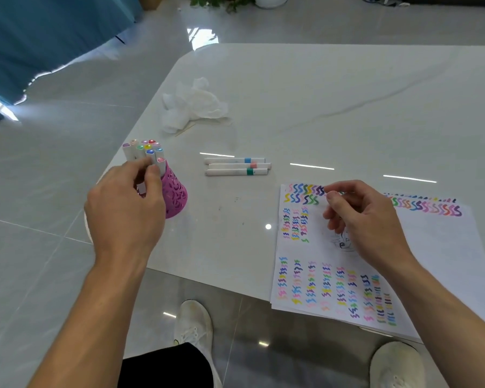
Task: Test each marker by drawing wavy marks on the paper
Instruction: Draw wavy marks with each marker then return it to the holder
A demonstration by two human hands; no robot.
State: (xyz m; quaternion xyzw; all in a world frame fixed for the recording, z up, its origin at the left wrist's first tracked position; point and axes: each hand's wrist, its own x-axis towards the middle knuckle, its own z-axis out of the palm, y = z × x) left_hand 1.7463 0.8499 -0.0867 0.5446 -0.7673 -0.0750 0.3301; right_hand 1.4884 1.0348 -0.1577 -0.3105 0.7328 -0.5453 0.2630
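At pink holder [177,198], L hand [123,204] pinches a marker [151,156]; R hand [367,219] loosely curled over paper [445,247], holding nothing

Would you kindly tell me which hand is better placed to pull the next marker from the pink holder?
Left. The left hand pinches a marker in the pink holder; the right hand is over the paper, farther away.

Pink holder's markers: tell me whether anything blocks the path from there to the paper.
Nothing visible does. The left hand pinches a white marker in the pink perforated holder; bare white tabletop lies between it and the squiggle-covered paper. Three loose white markers lie farther back, off that line.
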